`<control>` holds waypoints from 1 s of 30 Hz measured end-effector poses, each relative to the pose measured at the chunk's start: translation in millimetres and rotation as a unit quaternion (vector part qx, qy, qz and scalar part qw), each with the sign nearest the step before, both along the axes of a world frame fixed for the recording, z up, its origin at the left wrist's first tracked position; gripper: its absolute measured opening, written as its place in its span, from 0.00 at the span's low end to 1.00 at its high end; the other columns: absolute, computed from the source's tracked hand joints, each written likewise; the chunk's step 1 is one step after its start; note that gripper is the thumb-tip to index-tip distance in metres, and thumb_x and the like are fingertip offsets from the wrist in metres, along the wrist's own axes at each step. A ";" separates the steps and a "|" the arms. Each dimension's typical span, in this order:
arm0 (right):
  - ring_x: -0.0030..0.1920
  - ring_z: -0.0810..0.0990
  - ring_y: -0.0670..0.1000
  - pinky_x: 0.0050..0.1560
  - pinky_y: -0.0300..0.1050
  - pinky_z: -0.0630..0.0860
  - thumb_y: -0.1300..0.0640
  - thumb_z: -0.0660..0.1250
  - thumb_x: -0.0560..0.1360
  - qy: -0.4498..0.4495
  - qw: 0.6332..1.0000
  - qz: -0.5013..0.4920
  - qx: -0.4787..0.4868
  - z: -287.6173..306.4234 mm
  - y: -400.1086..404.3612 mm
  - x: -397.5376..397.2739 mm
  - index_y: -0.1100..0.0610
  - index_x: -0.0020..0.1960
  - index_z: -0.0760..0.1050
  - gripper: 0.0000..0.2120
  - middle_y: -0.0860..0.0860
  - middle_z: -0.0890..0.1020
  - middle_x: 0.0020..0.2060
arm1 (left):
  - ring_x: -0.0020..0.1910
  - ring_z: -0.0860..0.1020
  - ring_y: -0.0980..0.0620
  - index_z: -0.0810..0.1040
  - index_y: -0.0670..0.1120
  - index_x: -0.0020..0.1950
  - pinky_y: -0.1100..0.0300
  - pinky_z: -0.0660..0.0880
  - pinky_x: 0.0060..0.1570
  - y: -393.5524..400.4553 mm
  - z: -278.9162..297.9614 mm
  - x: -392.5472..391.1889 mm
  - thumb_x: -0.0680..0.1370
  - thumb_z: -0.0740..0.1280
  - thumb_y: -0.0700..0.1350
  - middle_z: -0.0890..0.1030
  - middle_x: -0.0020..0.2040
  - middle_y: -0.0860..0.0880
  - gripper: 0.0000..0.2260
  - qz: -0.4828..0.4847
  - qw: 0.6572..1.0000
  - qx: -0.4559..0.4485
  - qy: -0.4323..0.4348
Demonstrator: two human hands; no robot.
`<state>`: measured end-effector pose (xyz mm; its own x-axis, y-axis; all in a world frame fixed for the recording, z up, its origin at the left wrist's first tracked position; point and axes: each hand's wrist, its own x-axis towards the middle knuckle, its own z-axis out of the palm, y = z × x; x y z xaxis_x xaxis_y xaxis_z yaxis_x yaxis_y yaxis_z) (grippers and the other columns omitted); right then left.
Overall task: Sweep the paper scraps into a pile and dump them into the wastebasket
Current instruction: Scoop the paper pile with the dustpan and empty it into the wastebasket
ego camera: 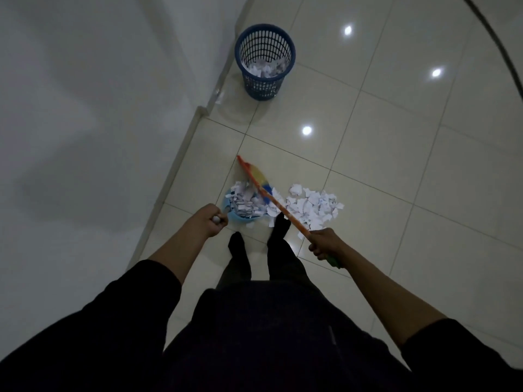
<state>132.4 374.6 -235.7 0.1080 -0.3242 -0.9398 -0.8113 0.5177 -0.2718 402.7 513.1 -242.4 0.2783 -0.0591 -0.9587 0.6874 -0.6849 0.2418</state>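
Head view: left hand (210,220) fingers curled round dustpan (243,206) handle; right hand (325,244) fingers gripping broom (278,205) stick, both arms outstretched.

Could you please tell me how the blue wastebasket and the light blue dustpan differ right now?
The wastebasket is dark blue with lattice walls; the dustpan is pale blue. The wastebasket stands alone near the wall; the dustpan sits on the floor by the feet, its handle gripped by the left hand. Both hold white paper scraps.
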 end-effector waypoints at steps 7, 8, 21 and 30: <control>0.23 0.64 0.47 0.24 0.38 0.60 0.59 0.60 0.79 -0.051 0.997 0.046 0.016 4.8 -13.5 -2.1 0.63 0.45 0.74 0.08 0.57 0.69 0.32 | 0.28 0.60 0.55 0.61 0.40 0.35 0.70 0.61 0.16 -17.8 34.7 1.6 0.79 0.48 0.28 0.62 0.35 0.43 0.15 0.016 0.999 -0.044 -0.010; 0.23 0.64 0.47 0.24 0.38 0.60 0.58 0.61 0.80 -0.060 0.997 0.048 0.015 8.3 -18.8 0.3 0.62 0.44 0.74 0.09 0.56 0.69 0.32 | 0.28 0.62 0.54 0.63 0.40 0.35 0.70 0.63 0.16 -21.6 47.6 1.8 0.80 0.52 0.28 0.63 0.34 0.44 0.15 0.010 0.998 -0.055 -0.007; 0.25 0.62 0.46 0.24 0.38 0.59 0.56 0.61 0.81 -0.154 0.985 0.063 -0.056 60.4 -87.0 31.8 0.64 0.61 0.76 0.14 0.56 0.68 0.33 | 0.29 0.58 0.54 0.60 0.41 0.36 0.70 0.61 0.16 -84.5 100.1 51.3 0.77 0.46 0.30 0.59 0.32 0.46 0.13 0.285 0.954 -0.093 -0.020; 0.26 0.64 0.47 0.25 0.39 0.62 0.55 0.60 0.81 -0.203 0.969 0.077 -0.114 105.3 -138.3 53.0 0.60 0.68 0.72 0.17 0.56 0.72 0.33 | 0.29 0.60 0.55 0.61 0.40 0.36 0.69 0.63 0.16 -125.3 170.8 65.7 0.77 0.47 0.30 0.63 0.35 0.44 0.12 0.335 0.918 -0.208 -0.034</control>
